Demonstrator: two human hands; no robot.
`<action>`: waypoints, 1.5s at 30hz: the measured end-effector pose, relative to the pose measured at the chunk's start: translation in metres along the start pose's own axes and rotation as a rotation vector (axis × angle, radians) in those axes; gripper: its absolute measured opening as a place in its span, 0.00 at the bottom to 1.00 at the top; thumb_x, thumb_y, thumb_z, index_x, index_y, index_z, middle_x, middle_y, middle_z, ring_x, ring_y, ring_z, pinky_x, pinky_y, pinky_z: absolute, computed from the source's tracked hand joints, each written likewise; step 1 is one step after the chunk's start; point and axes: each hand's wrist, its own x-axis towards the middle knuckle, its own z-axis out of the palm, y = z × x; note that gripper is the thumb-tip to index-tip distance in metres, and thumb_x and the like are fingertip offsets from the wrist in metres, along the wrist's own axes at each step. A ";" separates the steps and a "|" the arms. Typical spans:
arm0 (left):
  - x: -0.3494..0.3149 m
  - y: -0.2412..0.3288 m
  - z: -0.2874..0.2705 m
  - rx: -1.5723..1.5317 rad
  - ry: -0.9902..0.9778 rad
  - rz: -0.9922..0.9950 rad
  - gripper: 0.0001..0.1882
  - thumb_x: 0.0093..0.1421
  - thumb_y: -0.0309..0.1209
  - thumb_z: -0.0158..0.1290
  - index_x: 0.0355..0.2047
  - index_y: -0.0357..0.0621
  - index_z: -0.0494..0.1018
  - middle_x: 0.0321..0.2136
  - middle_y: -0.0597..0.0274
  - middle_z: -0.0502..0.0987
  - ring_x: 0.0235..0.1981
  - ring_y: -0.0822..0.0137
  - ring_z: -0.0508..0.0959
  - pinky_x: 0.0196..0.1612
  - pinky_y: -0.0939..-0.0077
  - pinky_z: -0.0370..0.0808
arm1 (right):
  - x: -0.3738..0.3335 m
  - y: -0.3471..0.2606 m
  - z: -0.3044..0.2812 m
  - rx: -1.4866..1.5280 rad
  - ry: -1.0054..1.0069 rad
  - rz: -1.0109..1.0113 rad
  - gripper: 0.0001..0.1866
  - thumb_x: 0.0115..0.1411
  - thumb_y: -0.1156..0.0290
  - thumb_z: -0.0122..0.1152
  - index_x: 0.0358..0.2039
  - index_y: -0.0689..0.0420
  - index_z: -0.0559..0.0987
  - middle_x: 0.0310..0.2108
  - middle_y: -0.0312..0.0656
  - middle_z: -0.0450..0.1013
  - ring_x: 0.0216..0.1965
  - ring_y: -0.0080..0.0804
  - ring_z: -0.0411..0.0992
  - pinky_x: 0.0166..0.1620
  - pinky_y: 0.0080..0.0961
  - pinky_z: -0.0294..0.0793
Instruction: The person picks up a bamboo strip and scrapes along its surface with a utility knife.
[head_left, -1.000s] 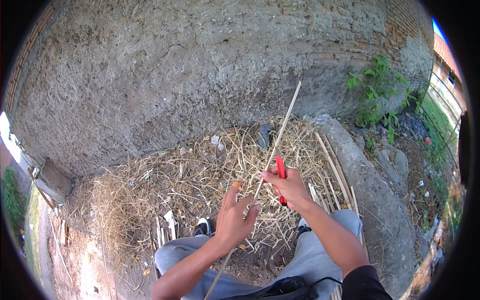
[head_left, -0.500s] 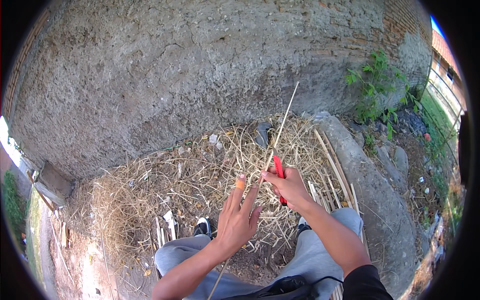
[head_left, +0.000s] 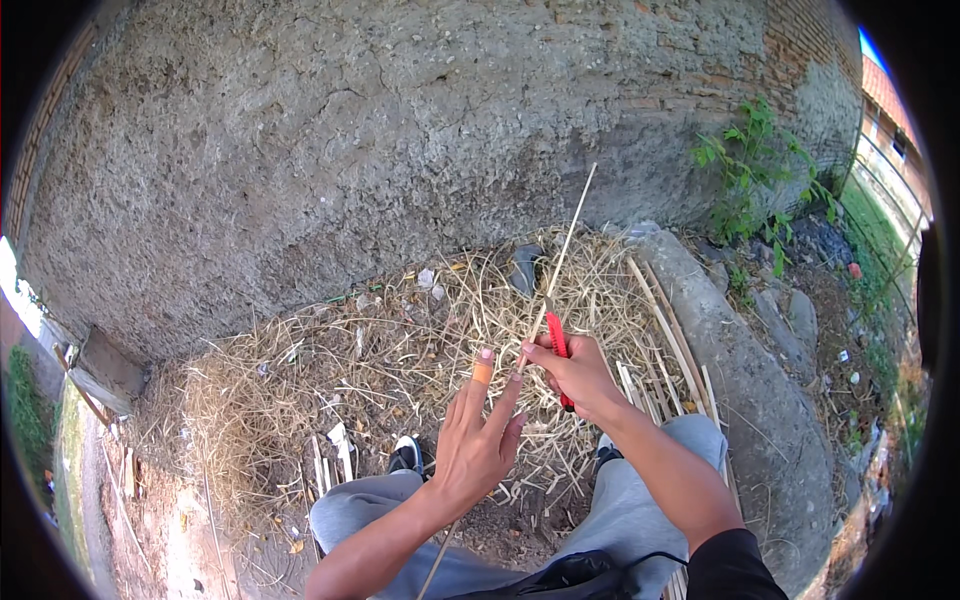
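Observation:
A long, thin, pale strip (head_left: 573, 232), which looks like split bamboo, slants from in front of the wall down past both hands toward my lap. My right hand (head_left: 580, 380) is closed around a red utility knife (head_left: 556, 335), its thumb and fingers also against the strip where the blade end meets it. My left hand (head_left: 468, 438) lies along the strip with fingers stretched out, the index fingertip close to the right thumb. An orange band (head_left: 482, 372) wraps one of its fingers. Part of the strip is hidden under the left hand.
Curly shavings (head_left: 240, 410) litter the ground between my feet and a rough wall (head_left: 400, 150). Split strips (head_left: 668, 330) lie by my right leg, beside a stone slab (head_left: 740, 400). A dark grey object (head_left: 525, 268) rests near the wall; a green plant (head_left: 755, 165) grows at right.
Both hands keep nearly the same place. The left index finger has shifted slightly along the strip, and the strip's lower end has moved a little to the right.

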 end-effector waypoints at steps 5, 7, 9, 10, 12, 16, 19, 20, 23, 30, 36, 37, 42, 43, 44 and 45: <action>-0.001 0.002 0.001 -0.012 0.031 0.025 0.24 0.58 0.27 0.59 0.55 0.40 0.73 0.66 0.32 0.56 0.58 0.38 0.71 0.53 0.52 0.73 | -0.001 -0.002 0.000 -0.018 0.013 -0.008 0.11 0.62 0.65 0.67 0.35 0.60 0.82 0.16 0.25 0.65 0.16 0.11 0.56 0.20 0.18 0.50; -0.002 0.002 0.001 -0.007 0.038 0.019 0.24 0.58 0.27 0.60 0.56 0.40 0.73 0.66 0.32 0.57 0.57 0.38 0.72 0.53 0.52 0.74 | -0.002 -0.002 0.001 -0.029 0.028 -0.010 0.11 0.62 0.65 0.67 0.34 0.60 0.82 0.16 0.25 0.66 0.16 0.12 0.56 0.20 0.18 0.51; -0.002 0.001 0.002 0.013 0.048 0.048 0.25 0.57 0.26 0.60 0.56 0.41 0.73 0.66 0.33 0.57 0.57 0.39 0.72 0.53 0.52 0.74 | -0.001 -0.001 -0.001 -0.016 0.021 -0.002 0.11 0.62 0.65 0.67 0.35 0.60 0.82 0.16 0.26 0.66 0.16 0.12 0.56 0.20 0.18 0.52; -0.002 0.001 0.002 0.032 0.059 0.077 0.25 0.57 0.26 0.60 0.56 0.41 0.73 0.66 0.33 0.57 0.57 0.39 0.72 0.53 0.53 0.74 | -0.001 -0.001 -0.002 -0.004 0.015 0.006 0.11 0.62 0.64 0.67 0.35 0.60 0.82 0.17 0.26 0.67 0.16 0.12 0.57 0.20 0.18 0.52; -0.003 0.001 0.002 0.014 0.063 0.082 0.25 0.57 0.25 0.60 0.56 0.41 0.73 0.66 0.33 0.57 0.57 0.39 0.72 0.53 0.53 0.74 | -0.002 -0.002 -0.003 -0.013 0.004 0.000 0.11 0.62 0.64 0.67 0.35 0.60 0.82 0.17 0.26 0.67 0.16 0.12 0.57 0.20 0.18 0.52; -0.002 0.003 0.000 0.029 0.081 0.147 0.26 0.55 0.24 0.60 0.56 0.41 0.73 0.66 0.34 0.57 0.57 0.40 0.73 0.53 0.53 0.74 | -0.004 -0.003 -0.003 -0.003 0.004 0.005 0.12 0.61 0.64 0.67 0.36 0.60 0.81 0.18 0.27 0.69 0.16 0.12 0.57 0.20 0.18 0.53; -0.004 0.002 0.000 0.059 0.083 0.163 0.27 0.55 0.23 0.60 0.57 0.40 0.72 0.65 0.34 0.58 0.56 0.40 0.73 0.53 0.54 0.74 | -0.003 -0.003 -0.003 -0.009 0.000 0.001 0.12 0.61 0.64 0.67 0.36 0.60 0.81 0.18 0.27 0.69 0.16 0.12 0.57 0.20 0.18 0.53; -0.004 0.002 0.000 0.060 0.084 0.162 0.27 0.55 0.23 0.60 0.57 0.40 0.72 0.65 0.34 0.58 0.56 0.40 0.73 0.53 0.54 0.74 | -0.004 -0.004 -0.002 -0.009 -0.001 0.001 0.12 0.61 0.64 0.67 0.36 0.60 0.81 0.18 0.27 0.69 0.16 0.12 0.57 0.20 0.18 0.53; -0.002 0.006 -0.002 -0.052 0.060 0.012 0.25 0.58 0.25 0.59 0.57 0.38 0.71 0.63 0.33 0.61 0.55 0.44 0.74 0.53 0.54 0.74 | -0.004 -0.006 -0.001 -0.014 0.033 0.020 0.09 0.63 0.68 0.66 0.36 0.62 0.80 0.17 0.26 0.66 0.14 0.11 0.56 0.18 0.16 0.51; 0.000 -0.001 -0.008 -0.830 -0.392 -0.702 0.18 0.72 0.33 0.44 0.54 0.30 0.67 0.34 0.51 0.81 0.25 0.73 0.79 0.26 0.78 0.75 | -0.001 0.002 -0.001 0.000 0.036 -0.039 0.13 0.61 0.62 0.69 0.35 0.61 0.82 0.17 0.27 0.68 0.16 0.11 0.56 0.19 0.17 0.50; 0.000 -0.009 -0.005 -1.075 -0.396 -0.832 0.18 0.75 0.34 0.37 0.53 0.32 0.68 0.28 0.58 0.78 0.14 0.82 0.64 0.16 0.84 0.60 | 0.007 0.000 -0.010 -0.147 0.026 -0.098 0.16 0.67 0.62 0.60 0.42 0.64 0.79 0.23 0.33 0.73 0.18 0.17 0.63 0.22 0.20 0.61; 0.002 -0.009 -0.006 -1.090 -0.380 -0.877 0.18 0.75 0.35 0.36 0.52 0.32 0.68 0.27 0.59 0.77 0.14 0.82 0.60 0.16 0.84 0.58 | 0.011 0.003 -0.015 -0.269 0.057 -0.148 0.17 0.67 0.61 0.59 0.43 0.64 0.79 0.20 0.34 0.72 0.18 0.21 0.65 0.24 0.25 0.63; 0.001 -0.017 -0.010 -1.216 -0.348 -0.918 0.17 0.75 0.35 0.36 0.52 0.35 0.69 0.26 0.60 0.76 0.15 0.81 0.59 0.17 0.84 0.59 | 0.003 -0.001 -0.014 -0.604 0.202 -0.533 0.16 0.68 0.64 0.55 0.49 0.62 0.75 0.29 0.46 0.78 0.25 0.39 0.76 0.31 0.33 0.72; 0.002 -0.017 -0.011 -1.204 -0.350 -0.913 0.17 0.75 0.35 0.36 0.51 0.36 0.69 0.26 0.60 0.76 0.15 0.81 0.60 0.18 0.84 0.59 | -0.004 -0.010 -0.013 -0.709 0.197 -0.565 0.15 0.68 0.64 0.55 0.50 0.61 0.74 0.32 0.50 0.79 0.27 0.44 0.78 0.33 0.35 0.74; 0.003 -0.018 -0.012 -1.206 -0.349 -0.910 0.17 0.75 0.35 0.36 0.51 0.36 0.69 0.26 0.60 0.76 0.15 0.81 0.60 0.18 0.84 0.59 | -0.005 -0.010 -0.012 -0.687 0.206 -0.565 0.15 0.67 0.63 0.57 0.50 0.57 0.75 0.32 0.50 0.78 0.27 0.45 0.78 0.32 0.36 0.74; 0.005 -0.018 -0.014 -1.215 -0.363 -0.910 0.17 0.75 0.35 0.36 0.51 0.37 0.69 0.27 0.60 0.75 0.16 0.81 0.60 0.18 0.84 0.60 | -0.007 -0.010 -0.013 -0.689 0.208 -0.567 0.15 0.67 0.63 0.57 0.50 0.57 0.75 0.32 0.50 0.78 0.27 0.45 0.78 0.32 0.36 0.74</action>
